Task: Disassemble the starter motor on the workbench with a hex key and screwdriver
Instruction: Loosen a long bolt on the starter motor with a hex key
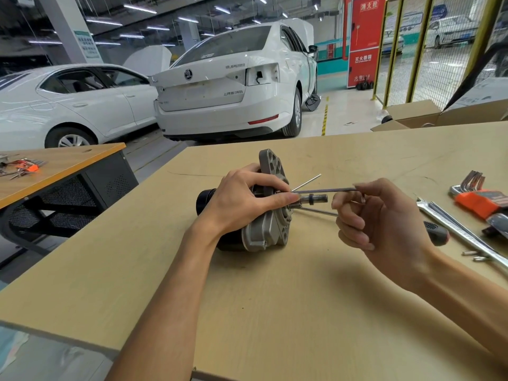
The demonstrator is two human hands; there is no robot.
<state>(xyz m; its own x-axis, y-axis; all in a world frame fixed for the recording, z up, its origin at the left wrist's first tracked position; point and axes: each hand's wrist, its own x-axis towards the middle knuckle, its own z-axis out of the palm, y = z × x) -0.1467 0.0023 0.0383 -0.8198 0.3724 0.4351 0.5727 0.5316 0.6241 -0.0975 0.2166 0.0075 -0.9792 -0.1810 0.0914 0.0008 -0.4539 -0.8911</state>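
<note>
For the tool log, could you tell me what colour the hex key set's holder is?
Orange, on the hex key set; head view.

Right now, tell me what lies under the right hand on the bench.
Under the right hand a black screwdriver handle sticks out on the workbench. How far its shaft runs is covered by the hand. A long rod from the starter motor also passes beneath the fingers.

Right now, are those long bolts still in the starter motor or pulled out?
Partly out: long bolts project from the starter motor, right hand pinching one.
</note>
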